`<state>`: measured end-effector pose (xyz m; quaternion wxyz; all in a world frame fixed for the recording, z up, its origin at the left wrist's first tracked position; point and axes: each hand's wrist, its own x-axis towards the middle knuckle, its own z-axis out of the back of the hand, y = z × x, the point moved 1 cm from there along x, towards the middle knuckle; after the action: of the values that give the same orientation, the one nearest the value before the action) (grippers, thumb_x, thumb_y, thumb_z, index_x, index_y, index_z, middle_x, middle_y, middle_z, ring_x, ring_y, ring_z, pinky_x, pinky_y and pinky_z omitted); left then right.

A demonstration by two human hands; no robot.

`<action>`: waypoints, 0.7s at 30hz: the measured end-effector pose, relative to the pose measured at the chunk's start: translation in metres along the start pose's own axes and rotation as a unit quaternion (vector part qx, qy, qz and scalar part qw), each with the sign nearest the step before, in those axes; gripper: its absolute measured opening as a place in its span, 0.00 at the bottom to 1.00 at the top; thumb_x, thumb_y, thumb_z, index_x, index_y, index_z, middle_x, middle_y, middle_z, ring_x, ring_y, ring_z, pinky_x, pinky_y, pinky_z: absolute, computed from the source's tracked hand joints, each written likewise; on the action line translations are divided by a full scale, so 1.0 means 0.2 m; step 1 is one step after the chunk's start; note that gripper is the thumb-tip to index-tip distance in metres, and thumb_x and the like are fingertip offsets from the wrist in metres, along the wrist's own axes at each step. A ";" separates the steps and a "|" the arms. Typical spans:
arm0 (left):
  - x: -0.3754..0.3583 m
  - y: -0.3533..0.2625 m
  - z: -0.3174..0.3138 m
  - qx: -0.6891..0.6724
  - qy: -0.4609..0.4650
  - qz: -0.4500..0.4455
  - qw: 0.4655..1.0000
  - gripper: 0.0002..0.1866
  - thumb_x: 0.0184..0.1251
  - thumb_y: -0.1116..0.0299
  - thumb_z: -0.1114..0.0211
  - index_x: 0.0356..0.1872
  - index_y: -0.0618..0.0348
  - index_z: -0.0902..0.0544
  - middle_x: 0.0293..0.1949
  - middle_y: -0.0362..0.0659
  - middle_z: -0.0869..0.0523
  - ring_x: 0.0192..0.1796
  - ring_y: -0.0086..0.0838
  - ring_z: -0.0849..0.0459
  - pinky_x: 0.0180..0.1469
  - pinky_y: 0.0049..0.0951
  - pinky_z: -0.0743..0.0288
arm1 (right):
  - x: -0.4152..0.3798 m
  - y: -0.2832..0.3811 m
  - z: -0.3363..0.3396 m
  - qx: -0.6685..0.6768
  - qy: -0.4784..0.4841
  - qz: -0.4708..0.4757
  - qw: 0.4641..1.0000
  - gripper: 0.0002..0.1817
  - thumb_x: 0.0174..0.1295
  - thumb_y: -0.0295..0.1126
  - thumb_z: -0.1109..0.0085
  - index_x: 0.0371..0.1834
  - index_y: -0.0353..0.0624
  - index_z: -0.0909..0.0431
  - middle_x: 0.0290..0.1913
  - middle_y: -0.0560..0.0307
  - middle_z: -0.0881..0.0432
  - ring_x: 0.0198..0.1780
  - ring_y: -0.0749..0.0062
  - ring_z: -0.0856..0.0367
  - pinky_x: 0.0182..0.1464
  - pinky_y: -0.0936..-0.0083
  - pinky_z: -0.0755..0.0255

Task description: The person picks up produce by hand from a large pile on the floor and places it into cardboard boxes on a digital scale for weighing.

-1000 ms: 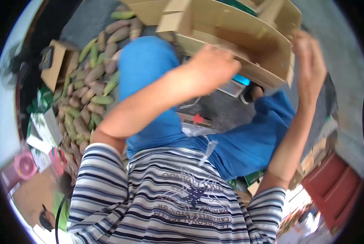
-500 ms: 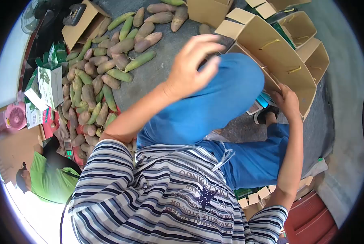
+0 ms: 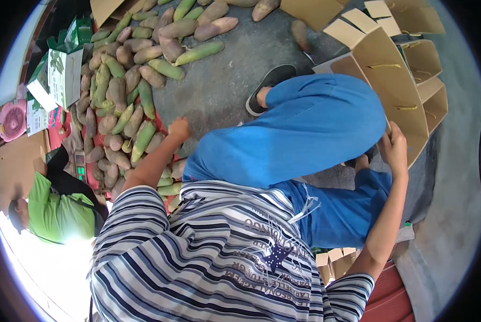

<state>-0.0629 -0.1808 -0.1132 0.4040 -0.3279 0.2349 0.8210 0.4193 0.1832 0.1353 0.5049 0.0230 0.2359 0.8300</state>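
Note:
My left hand point(image 3: 179, 129) is curled like a fist, with no object visible in it. It is at the right edge of a big pile of long radishes point(image 3: 146, 99), green or dusty pinkish-brown. My right hand point(image 3: 395, 146) grips the near edge of an open brown cardboard box point(image 3: 393, 80) with yellow cord handles. The box stands tilted beside my raised knee, its flaps spread, and my leg hides part of it. Its inside is mostly out of sight.
More open cardboard boxes point(image 3: 420, 59) stand behind at the right. A lone radish point(image 3: 300, 35) lies on the grey floor. At the left are a green-white carton point(image 3: 64, 78), a pink fan point(image 3: 13, 121), a scale point(image 3: 80, 165) and a person in a green shirt point(image 3: 63, 209).
My left hand has swung left and down from above my knee to the pile's edge, its spread fingers now curled. My right hand still holds the box. The view has shifted.

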 end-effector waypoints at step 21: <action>-0.15 0.26 -0.30 0.055 0.035 0.033 0.997 0.37 0.47 0.64 0.30 0.62 0.52 0.36 0.55 0.48 0.28 0.58 0.44 0.29 0.54 0.44 0.30 | 0.02 -0.07 0.01 -0.062 0.096 -0.017 0.993 0.13 0.58 0.24 0.50 0.47 0.40 0.27 0.41 0.39 0.20 0.44 0.48 0.20 0.45 0.63 0.28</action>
<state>-0.0705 -0.2641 -0.1261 0.3862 -0.3255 0.3045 0.8076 0.4289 0.1932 0.1299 0.4941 -0.0925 0.2318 0.8328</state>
